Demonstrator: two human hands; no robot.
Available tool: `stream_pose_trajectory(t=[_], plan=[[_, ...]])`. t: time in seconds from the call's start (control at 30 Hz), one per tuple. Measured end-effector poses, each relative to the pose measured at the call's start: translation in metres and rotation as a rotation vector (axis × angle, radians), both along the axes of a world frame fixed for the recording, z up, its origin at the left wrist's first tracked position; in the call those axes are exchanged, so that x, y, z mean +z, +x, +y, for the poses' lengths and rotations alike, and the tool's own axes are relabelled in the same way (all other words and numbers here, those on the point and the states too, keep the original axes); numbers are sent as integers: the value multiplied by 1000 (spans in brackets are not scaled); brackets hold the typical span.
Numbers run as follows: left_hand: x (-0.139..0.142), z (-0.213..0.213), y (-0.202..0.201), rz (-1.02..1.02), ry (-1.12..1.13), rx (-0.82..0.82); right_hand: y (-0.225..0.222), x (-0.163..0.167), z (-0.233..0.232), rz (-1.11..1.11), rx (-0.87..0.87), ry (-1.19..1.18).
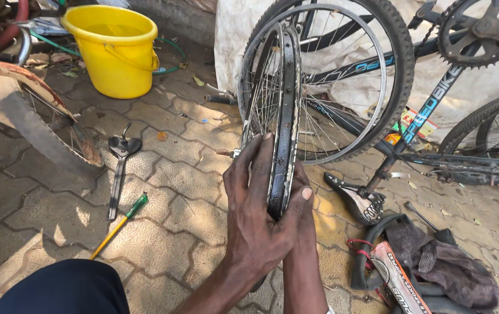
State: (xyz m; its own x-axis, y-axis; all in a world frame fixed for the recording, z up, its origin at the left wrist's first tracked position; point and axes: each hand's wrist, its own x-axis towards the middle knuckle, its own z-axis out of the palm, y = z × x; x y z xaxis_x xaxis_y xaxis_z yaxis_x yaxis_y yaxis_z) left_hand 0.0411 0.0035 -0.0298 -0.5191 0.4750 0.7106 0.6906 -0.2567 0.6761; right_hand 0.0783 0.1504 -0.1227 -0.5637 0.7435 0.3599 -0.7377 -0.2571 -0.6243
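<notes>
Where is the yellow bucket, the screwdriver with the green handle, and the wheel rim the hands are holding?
yellow bucket (116, 58): head view, on its front wall.
screwdriver (120, 224): head view, on the yellow shaft, below the green handle.
wheel rim (287, 116): head view, on the dark rim edge above the left hand (255, 215).

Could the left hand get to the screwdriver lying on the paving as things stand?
Probably yes, but not while busy: the left hand grips the bare wheel rim. The screwdriver lies uncovered on the paving to its left, nothing between them.

Sunlit interlocking paving, perhaps outdoors.
</notes>
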Motion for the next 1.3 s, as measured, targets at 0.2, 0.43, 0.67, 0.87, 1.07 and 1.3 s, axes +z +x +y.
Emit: stream_pose_trajectory(t=[0.2, 0.43, 0.67, 0.87, 1.07, 1.3], plan=[[-5, 0, -3, 4, -6, -24, -2, 21, -9, 85, 76, -89], [-9, 1, -7, 50, -11, 7, -1, 25, -13, -10, -15, 79], [-11, -2, -11, 102, -47, 60, -13, 30, -16, -141, -28, 137], [-6, -7, -11, 24, -12, -14, 10, 50, -14, -291, 60, 260], [-3, -11, -18, 37, -86, -18, -1, 63, -32, -258, -266, 442], [-4, -11, -20, 100, -88, -35, 5, 72, -36, -54, -34, 462]])
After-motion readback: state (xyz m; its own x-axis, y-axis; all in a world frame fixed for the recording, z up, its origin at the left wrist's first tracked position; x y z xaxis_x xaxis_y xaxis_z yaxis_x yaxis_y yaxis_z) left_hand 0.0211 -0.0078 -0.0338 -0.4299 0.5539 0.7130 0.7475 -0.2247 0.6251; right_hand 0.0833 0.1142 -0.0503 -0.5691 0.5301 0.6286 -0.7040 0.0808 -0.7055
